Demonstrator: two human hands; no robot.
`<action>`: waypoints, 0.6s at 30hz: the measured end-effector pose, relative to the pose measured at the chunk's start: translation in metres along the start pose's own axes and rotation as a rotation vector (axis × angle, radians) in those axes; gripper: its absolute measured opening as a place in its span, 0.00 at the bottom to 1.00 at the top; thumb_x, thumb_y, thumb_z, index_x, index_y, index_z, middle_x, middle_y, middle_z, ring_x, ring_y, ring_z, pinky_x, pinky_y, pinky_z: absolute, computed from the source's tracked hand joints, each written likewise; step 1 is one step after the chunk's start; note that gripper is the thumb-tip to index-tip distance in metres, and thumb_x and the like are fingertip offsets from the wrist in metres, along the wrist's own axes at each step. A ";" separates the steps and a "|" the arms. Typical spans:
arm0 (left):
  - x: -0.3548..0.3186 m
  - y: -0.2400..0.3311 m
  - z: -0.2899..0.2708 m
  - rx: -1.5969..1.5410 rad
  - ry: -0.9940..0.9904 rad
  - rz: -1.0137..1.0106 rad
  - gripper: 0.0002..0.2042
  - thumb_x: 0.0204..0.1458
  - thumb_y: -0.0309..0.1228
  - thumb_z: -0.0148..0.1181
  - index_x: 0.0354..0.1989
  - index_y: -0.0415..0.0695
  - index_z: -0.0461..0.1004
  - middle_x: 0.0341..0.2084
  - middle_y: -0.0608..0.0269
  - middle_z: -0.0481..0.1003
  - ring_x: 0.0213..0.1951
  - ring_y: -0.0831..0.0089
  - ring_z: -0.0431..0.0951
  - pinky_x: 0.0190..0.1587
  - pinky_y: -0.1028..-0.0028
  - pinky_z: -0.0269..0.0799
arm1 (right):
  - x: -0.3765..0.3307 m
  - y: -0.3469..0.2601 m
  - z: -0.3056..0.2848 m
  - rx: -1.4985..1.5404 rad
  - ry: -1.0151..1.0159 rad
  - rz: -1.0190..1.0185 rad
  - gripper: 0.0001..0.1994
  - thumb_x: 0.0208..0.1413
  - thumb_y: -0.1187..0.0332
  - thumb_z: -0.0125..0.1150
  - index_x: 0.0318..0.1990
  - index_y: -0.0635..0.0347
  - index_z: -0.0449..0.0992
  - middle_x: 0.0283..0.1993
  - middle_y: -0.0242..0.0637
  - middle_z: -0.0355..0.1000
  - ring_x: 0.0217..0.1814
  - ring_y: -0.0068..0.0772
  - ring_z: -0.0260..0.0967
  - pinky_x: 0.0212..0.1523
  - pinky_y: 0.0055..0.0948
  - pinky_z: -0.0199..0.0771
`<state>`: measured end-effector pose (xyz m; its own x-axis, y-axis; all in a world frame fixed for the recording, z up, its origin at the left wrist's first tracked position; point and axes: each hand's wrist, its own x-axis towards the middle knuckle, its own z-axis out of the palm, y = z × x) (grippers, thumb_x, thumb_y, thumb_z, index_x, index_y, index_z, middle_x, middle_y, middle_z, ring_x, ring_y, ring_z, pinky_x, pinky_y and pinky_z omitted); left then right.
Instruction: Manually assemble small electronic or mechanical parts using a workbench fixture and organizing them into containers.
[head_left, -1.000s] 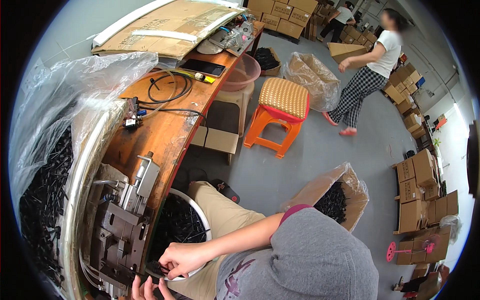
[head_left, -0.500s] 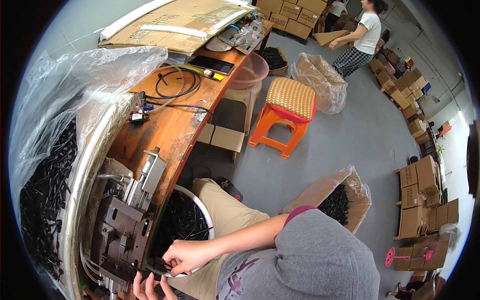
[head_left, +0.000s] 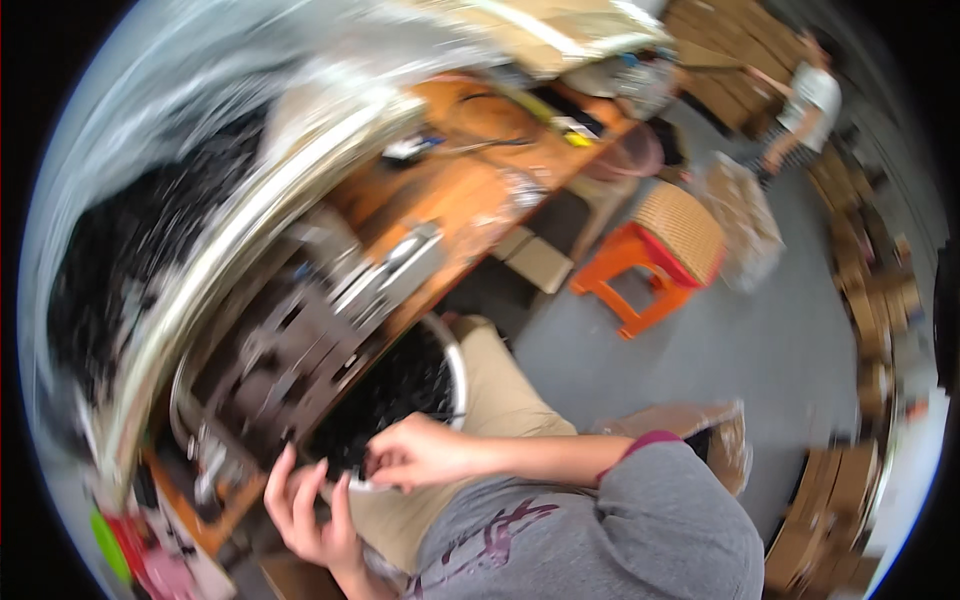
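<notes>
My left hand is raised at the lower middle, fingers parted and slightly curled near the front end of a dark metal fixture. A small dark bit shows at one fingertip; blur hides whether it belongs to the hand or the fixture. To its right, my right hand is pinched closed on a small black part, mostly hidden by the fingers. It is over the near rim of a white round tub by my leg. The tub contains many thin black plastic parts.
A wooden bench bears the fixture, cables and a plastic-lined heap of black parts behind a pale curved edge. An orange stool stands on the grey floor. Another person is beside cartons at the far right. An open lined carton is behind my arm.
The view has swung, shifting the bench and stool rightward and blurring the picture. My left hand has come further into view with fingers spread. My right hand is still pinched by the tub.
</notes>
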<state>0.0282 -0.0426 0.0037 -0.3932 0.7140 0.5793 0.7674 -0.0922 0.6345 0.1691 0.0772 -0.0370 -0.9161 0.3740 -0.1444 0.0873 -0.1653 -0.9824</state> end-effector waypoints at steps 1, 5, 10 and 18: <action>0.005 0.003 -0.001 0.013 -0.011 -0.042 0.14 0.41 0.17 0.67 0.39 0.37 0.78 0.54 0.48 0.71 0.38 0.70 0.75 0.37 0.77 0.71 | -0.001 -0.001 0.001 0.029 0.021 0.010 0.08 0.54 0.72 0.63 0.35 0.69 0.76 0.26 0.40 0.77 0.22 0.25 0.76 0.24 0.24 0.74; 0.019 0.000 0.001 0.032 -0.062 -0.032 0.16 0.38 0.15 0.69 0.39 0.35 0.79 0.52 0.46 0.73 0.43 0.64 0.79 0.44 0.70 0.76 | -0.007 -0.005 0.002 -0.012 0.060 0.016 0.09 0.55 0.70 0.65 0.34 0.69 0.76 0.25 0.37 0.75 0.25 0.22 0.76 0.26 0.22 0.74; 0.026 -0.009 0.004 0.298 -0.095 0.034 0.14 0.37 0.23 0.70 0.35 0.39 0.79 0.48 0.54 0.78 0.37 0.67 0.82 0.38 0.74 0.76 | -0.007 -0.012 0.009 -0.074 0.089 0.006 0.09 0.54 0.71 0.66 0.30 0.68 0.75 0.26 0.35 0.75 0.27 0.21 0.76 0.27 0.20 0.74; 0.030 -0.014 0.018 0.357 -0.131 0.045 0.13 0.38 0.26 0.69 0.35 0.40 0.78 0.50 0.56 0.76 0.31 0.65 0.81 0.39 0.72 0.77 | -0.009 -0.027 0.004 -0.119 0.107 -0.031 0.05 0.51 0.75 0.68 0.33 0.68 0.78 0.29 0.35 0.75 0.27 0.22 0.76 0.28 0.19 0.73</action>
<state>0.0146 -0.0077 0.0025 -0.3044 0.7997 0.5175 0.9198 0.1056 0.3779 0.1731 0.0750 -0.0087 -0.8729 0.4730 -0.1192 0.1110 -0.0454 -0.9928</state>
